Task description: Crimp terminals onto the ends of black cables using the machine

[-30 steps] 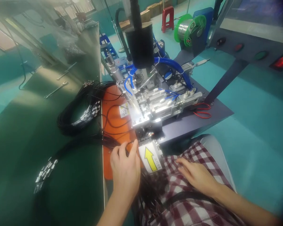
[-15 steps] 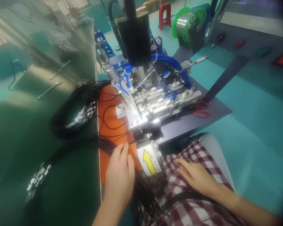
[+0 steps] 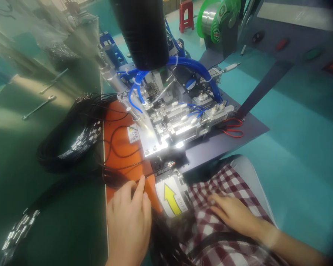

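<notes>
My left hand (image 3: 130, 218) lies over the orange plate (image 3: 118, 136), its index finger stretched to a thin black cable beside the machine's feed block. The other fingers bend toward a bundle of black cables (image 3: 113, 179); whether they touch it is hidden. Just right of that hand, a white label with a yellow arrow (image 3: 170, 197) covers the feed block. My right hand (image 3: 233, 214) hovers over or rests on the checkered cloth (image 3: 208, 188) on my lap, fingers loosely spread, holding nothing visible. More black cables (image 3: 166, 240) hang below the feed block.
The metal machine (image 3: 180, 125) with blue air hoses (image 3: 194, 64) stands ahead. A black cylinder (image 3: 144, 37) hangs above it. Coiled black cables (image 3: 52, 144) with metal ends and a wrench (image 3: 39, 107) lie on the green table at left. A green wire spool (image 3: 208, 18) stands behind.
The view has shifted slightly, moving the machine left in the picture. My left index finger has separated from the other fingers and reaches forward to the cable. My right hand stays over my lap.
</notes>
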`<action>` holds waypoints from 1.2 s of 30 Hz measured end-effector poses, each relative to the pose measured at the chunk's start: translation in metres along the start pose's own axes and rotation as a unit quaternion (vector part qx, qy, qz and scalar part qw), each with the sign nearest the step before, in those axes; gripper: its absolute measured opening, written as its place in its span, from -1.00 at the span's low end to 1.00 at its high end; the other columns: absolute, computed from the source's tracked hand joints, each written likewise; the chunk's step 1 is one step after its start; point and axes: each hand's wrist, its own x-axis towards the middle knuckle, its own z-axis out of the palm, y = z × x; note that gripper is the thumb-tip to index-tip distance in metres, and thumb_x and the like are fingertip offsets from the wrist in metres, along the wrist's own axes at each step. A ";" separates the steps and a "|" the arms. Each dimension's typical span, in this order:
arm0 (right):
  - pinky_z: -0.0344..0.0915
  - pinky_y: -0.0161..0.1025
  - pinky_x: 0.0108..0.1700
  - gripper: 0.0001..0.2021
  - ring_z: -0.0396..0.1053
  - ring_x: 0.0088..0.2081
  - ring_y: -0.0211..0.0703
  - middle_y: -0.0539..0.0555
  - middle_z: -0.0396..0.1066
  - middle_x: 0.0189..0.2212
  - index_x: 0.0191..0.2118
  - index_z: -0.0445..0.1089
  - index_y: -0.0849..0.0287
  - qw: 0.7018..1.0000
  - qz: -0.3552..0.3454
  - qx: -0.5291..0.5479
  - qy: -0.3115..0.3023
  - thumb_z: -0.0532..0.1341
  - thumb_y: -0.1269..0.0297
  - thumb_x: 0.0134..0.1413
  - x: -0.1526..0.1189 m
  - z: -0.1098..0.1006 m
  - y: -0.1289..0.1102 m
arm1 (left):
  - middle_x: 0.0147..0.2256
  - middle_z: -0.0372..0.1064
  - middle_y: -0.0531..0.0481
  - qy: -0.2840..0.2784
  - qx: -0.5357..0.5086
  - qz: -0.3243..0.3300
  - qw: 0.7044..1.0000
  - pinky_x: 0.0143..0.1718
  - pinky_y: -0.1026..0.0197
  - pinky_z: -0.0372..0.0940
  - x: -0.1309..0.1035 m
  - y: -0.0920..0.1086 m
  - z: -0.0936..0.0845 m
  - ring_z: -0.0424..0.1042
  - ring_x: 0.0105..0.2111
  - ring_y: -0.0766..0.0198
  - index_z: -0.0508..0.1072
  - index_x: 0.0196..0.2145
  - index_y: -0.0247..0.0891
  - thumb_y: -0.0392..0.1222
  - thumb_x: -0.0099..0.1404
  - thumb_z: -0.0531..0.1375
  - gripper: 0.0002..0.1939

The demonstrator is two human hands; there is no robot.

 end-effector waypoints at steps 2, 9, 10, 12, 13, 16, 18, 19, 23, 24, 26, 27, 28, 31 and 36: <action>0.36 -0.20 -0.33 -0.77 0.51 -0.37 -0.05 0.07 0.55 -0.39 -0.18 0.43 0.08 1.000 0.004 -0.007 -0.016 0.04 0.23 0.26 -0.002 0.005 0.009 | -0.17 0.40 -0.21 0.015 0.003 0.012 1.000 -0.27 0.05 0.25 0.001 -0.001 0.000 0.39 -0.20 0.06 0.45 0.02 -0.34 -0.27 0.37 -0.07 -0.59; 0.38 -0.15 -0.33 -0.80 0.51 -0.37 -0.03 0.09 0.56 -0.36 -0.27 0.43 0.09 0.998 0.040 0.019 -0.035 0.05 0.26 0.23 -0.010 0.014 0.030 | -0.14 0.38 -0.25 0.015 0.001 0.056 0.998 -0.23 0.03 0.24 0.000 -0.010 0.003 0.37 -0.20 0.04 0.41 0.05 -0.43 -0.27 0.36 -0.05 -0.59; 0.37 -0.17 -0.34 -0.80 0.50 -0.39 -0.05 0.08 0.55 -0.38 -0.28 0.43 0.09 0.998 0.039 0.040 -0.029 0.06 0.25 0.23 -0.008 0.010 0.025 | -0.13 0.37 -0.24 0.011 0.001 0.058 0.998 -0.22 0.03 0.24 -0.001 -0.011 0.004 0.37 -0.19 0.04 0.40 0.07 -0.42 -0.27 0.35 -0.03 -0.59; 0.36 -0.21 -0.39 -0.77 0.46 -0.43 -0.10 0.06 0.51 -0.43 -0.30 0.43 0.10 0.995 0.039 0.091 0.001 0.06 0.21 0.25 -0.001 -0.003 0.004 | -0.11 0.37 -0.23 0.003 0.000 0.060 0.998 -0.22 0.04 0.24 -0.002 -0.014 0.006 0.37 -0.17 0.03 0.38 0.10 -0.38 -0.25 0.34 -0.01 -0.58; 0.35 -0.22 -0.41 -0.76 0.44 -0.44 -0.12 0.06 0.50 -0.43 -0.27 0.43 0.10 0.991 0.034 0.124 0.018 0.05 0.18 0.26 0.006 -0.012 -0.012 | -0.11 0.37 -0.23 0.000 -0.001 0.059 0.998 -0.23 0.05 0.24 -0.003 -0.015 0.007 0.37 -0.16 0.02 0.36 0.11 -0.36 -0.25 0.34 0.00 -0.57; 0.27 -0.30 -0.49 -0.76 0.34 -0.52 -0.23 0.00 0.40 -0.51 -0.25 0.42 0.14 0.964 0.035 0.258 0.048 0.09 0.12 0.25 0.036 -0.043 -0.065 | -0.10 0.38 -0.21 -0.002 -0.005 0.055 0.998 -0.22 0.04 0.23 -0.004 -0.017 0.009 0.38 -0.15 0.02 0.33 0.14 -0.32 -0.24 0.33 0.00 -0.56; 0.20 -0.34 -0.54 -0.75 0.24 -0.62 -0.31 -0.11 0.25 -0.64 -0.29 0.37 0.16 0.931 0.077 0.356 0.033 0.11 0.09 0.23 0.060 -0.060 -0.096 | -0.10 0.38 -0.22 -0.001 -0.007 0.055 0.998 -0.22 0.05 0.23 -0.005 -0.017 0.010 0.38 -0.16 0.03 0.33 0.14 -0.31 -0.24 0.33 -0.01 -0.56; 0.20 -0.35 -0.52 -0.73 0.21 -0.64 -0.33 -0.14 0.20 -0.67 -0.36 0.32 0.17 0.915 0.082 0.395 0.019 0.11 0.07 0.23 0.071 -0.065 -0.106 | -0.10 0.37 -0.22 0.001 -0.006 0.057 0.998 -0.23 0.05 0.23 -0.005 -0.018 0.010 0.38 -0.17 0.02 0.33 0.14 -0.32 -0.24 0.33 -0.01 -0.56; 0.17 -0.36 -0.47 -0.70 0.16 -0.64 -0.37 -0.18 0.16 -0.72 -0.45 0.22 0.16 0.873 0.073 0.482 0.014 0.14 0.06 0.19 0.099 -0.067 -0.124 | -0.10 0.37 -0.23 0.006 -0.001 0.065 0.998 -0.26 0.04 0.23 -0.006 -0.019 0.014 0.38 -0.19 0.01 0.30 0.16 -0.32 -0.23 0.32 0.02 -0.54; 0.15 -0.36 -0.48 -0.70 0.15 -0.64 -0.38 -0.18 0.16 -0.73 -0.45 0.22 0.16 0.865 0.078 0.495 0.013 0.14 0.06 0.17 0.101 -0.065 -0.125 | -0.10 0.37 -0.23 0.006 0.000 0.065 0.998 -0.26 0.04 0.22 -0.006 -0.020 0.014 0.38 -0.20 0.01 0.29 0.16 -0.31 -0.23 0.32 0.02 -0.54; 0.11 -0.38 -0.50 -0.70 0.11 -0.66 -0.39 -0.19 0.13 -0.74 -0.47 0.20 0.17 0.852 0.092 0.516 0.015 0.15 0.07 0.15 0.103 -0.061 -0.126 | -0.09 0.37 -0.23 0.006 -0.001 0.062 0.998 -0.26 0.03 0.22 -0.007 -0.020 0.016 0.38 -0.20 0.00 0.28 0.17 -0.30 -0.23 0.32 0.02 -0.53; 0.09 -0.38 -0.51 -0.70 0.10 -0.66 -0.40 -0.19 0.13 -0.74 -0.47 0.20 0.17 0.848 0.096 0.521 0.020 0.16 0.07 0.14 0.104 -0.059 -0.126 | -0.09 0.37 -0.23 0.006 -0.002 0.061 0.998 -0.26 0.03 0.22 -0.007 -0.020 0.016 0.38 -0.20 0.00 0.27 0.18 -0.29 -0.22 0.32 0.02 -0.53; 0.08 -0.39 -0.53 -0.71 0.09 -0.66 -0.40 -0.20 0.12 -0.74 -0.46 0.19 0.16 0.847 0.097 0.522 0.027 0.17 0.08 0.13 0.104 -0.058 -0.127 | -0.09 0.37 -0.22 0.005 -0.002 0.059 0.998 -0.26 0.03 0.22 -0.007 -0.020 0.016 0.37 -0.20 0.00 0.26 0.18 -0.28 -0.22 0.32 0.02 -0.52; 0.05 -0.40 -0.56 -0.73 0.09 -0.66 -0.40 -0.21 0.09 -0.72 -0.44 0.18 0.15 0.850 0.096 0.515 0.056 0.19 0.09 0.09 0.104 -0.056 -0.130 | -0.09 0.37 -0.21 0.007 -0.003 0.057 0.998 -0.25 0.03 0.21 -0.007 -0.020 0.017 0.37 -0.21 0.00 0.24 0.20 -0.25 -0.22 0.31 0.02 -0.51; 0.08 -0.38 -0.55 -0.71 0.09 -0.65 -0.42 -0.17 0.14 -0.65 -0.44 0.20 0.17 0.860 0.084 0.501 0.045 0.17 0.06 0.11 0.102 -0.058 -0.124 | -0.10 0.37 -0.22 0.012 -0.005 0.065 0.998 -0.26 0.03 0.21 -0.007 -0.021 0.017 0.36 -0.21 0.00 0.26 0.18 -0.28 -0.23 0.31 0.03 -0.52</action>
